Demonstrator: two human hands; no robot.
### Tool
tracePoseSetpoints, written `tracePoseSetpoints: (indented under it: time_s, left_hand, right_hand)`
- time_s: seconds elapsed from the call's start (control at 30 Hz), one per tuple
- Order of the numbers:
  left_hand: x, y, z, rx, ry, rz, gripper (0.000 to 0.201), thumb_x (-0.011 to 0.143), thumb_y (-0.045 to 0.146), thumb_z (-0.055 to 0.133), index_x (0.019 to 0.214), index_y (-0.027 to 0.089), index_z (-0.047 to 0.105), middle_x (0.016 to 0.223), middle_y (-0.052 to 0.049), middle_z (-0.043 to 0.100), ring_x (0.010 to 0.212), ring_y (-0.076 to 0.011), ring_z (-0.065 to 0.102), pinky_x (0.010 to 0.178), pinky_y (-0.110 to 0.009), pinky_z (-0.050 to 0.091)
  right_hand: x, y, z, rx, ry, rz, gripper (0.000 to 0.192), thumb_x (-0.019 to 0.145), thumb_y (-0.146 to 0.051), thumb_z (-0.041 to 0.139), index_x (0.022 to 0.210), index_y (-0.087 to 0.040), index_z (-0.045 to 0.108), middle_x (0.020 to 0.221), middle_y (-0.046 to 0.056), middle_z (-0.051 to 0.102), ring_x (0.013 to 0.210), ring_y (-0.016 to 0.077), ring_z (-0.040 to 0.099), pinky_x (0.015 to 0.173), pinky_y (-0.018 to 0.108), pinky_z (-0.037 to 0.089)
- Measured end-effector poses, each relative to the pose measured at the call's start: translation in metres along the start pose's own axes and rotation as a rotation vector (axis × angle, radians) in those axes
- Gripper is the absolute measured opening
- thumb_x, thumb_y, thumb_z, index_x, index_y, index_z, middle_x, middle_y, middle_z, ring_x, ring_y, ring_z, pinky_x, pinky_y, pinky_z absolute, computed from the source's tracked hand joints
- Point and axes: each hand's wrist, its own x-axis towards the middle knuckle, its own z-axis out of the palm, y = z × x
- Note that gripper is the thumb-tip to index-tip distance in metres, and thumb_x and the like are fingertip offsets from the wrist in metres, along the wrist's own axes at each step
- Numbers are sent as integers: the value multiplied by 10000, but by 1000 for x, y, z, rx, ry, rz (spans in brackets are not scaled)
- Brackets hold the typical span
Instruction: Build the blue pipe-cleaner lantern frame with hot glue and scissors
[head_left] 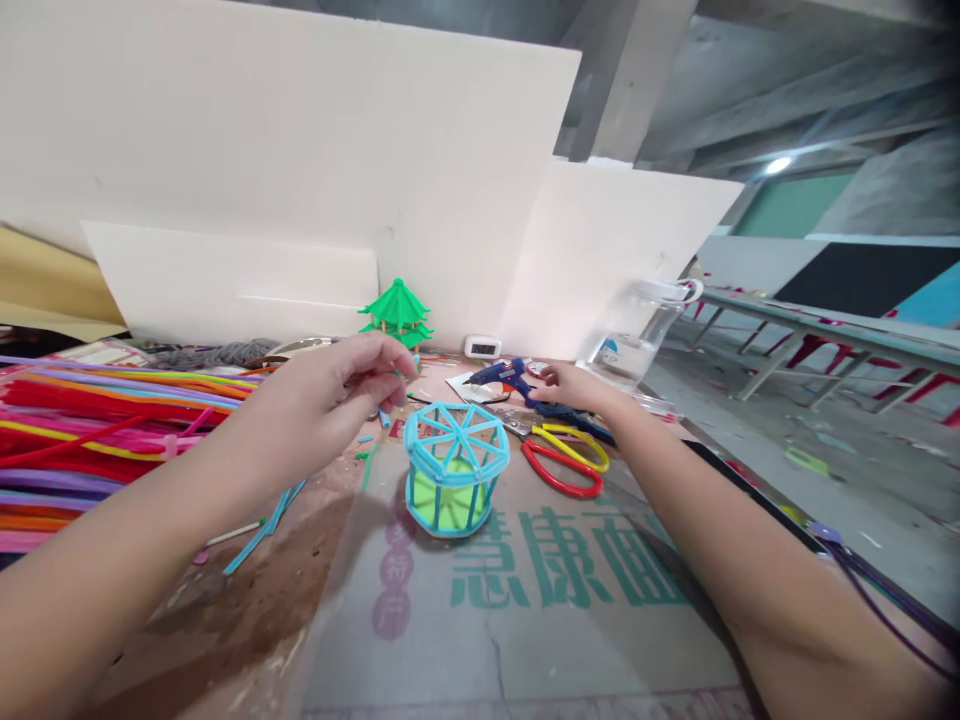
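A small eight-sided frame (458, 444) of light-blue strips, with dark-blue posts and a lime-green floor, stands upright on a printed sheet (405, 680). My left hand (326, 395) hovers to its upper left, fingers loosely bent, with nothing visible in them. Further right, my right hand (574, 388) is beside the handle of a blue glue gun (501, 373), its fingers apart; whether they touch the handle I cannot tell. Below that hand lie scissors (562, 472) with red and yellow handles. Behind my left fingertips is a green pagoda-like model (397, 312).
Bundles of coloured pipe cleaners (112, 430) fill the left side. Blue strips (266, 530) lie nearby. A small digital clock (482, 347) and a clear plastic bottle (637, 335) stand at the back, before white boards (285, 150). A dark tablet-like edge (750, 495) is at right.
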Motion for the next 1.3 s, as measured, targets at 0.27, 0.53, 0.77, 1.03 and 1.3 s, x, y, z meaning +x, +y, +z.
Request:
tracePoseSetpoints:
  time_s: [0.27,0.53,0.77,1.03,1.3]
  left_hand:
    - [-13,27,13,0,58,85,175,951,361,600,1001,275,745,898,25,800,784,-181,729,790,-288,552]
    - [-22,38,25,129,93,244,224,957,393,646,827,266,778,719,52,751,618,-119,647,633,-215,477]
    - [-20,31,34,153,78,275,299,997,439,614,841,261,796,707,38,749,631,-118,653,634,-215,462]
    - [-21,30,36,104,104,235,339,1004,476,579,864,281,818,781,13,797,710,-153,708,686,-243,498]
    - [-6,12,9,263,105,47,586,1025,519,327,730,235,747,791,-38,780,785,-214,713,754,-318,492]
  right_hand:
    - [-100,-70,-52,106,429,-366,183,967,-342,635,910,-207,746,913,72,786,878,245,723,792,340,524]
    - [-180,-121,-32,165,464,-890,79,1013,-274,657,1008,-229,722,906,42,780,876,208,721,800,334,544]
    - [-168,-116,-22,170,438,-962,85,1002,-263,684,950,-212,728,851,28,767,814,180,696,748,305,533]
    - [-163,-114,-9,122,432,-973,74,1014,-206,621,958,-207,669,858,41,743,812,186,676,760,322,521]
    - [-151,-103,-12,60,348,-881,121,1044,-194,547,945,-207,616,873,51,714,848,199,662,733,313,482]
